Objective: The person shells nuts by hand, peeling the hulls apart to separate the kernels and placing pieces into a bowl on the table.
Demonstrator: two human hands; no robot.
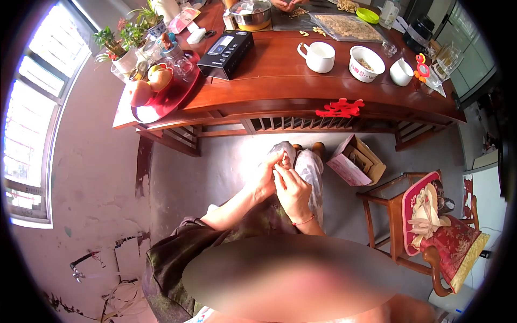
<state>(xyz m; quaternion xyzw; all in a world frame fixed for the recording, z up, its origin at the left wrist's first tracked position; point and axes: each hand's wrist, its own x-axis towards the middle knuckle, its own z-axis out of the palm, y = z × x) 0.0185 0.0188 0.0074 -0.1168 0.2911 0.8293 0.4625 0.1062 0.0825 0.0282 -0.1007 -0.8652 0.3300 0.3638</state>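
Observation:
My left hand [266, 175] and my right hand [293, 194] meet above my lap, with fingers pinched together at the tips. A small pale and brown piece shows between them, too small to name. A red cord circles my right wrist. Beyond my hands, on the red-brown wooden table [242, 91], stand a white mug [320, 57], a white bowl [367, 64] with small brown pieces in it and a small white pitcher [401, 72]. Neither hand touches the table.
An open cardboard box [355, 161] sits on the floor at right, near a wooden chair [396, 204] with a red cushion. A black box [225, 54] and a red fruit tray [186, 91] lie on the table. Another person's hands [288, 5] are at the far side.

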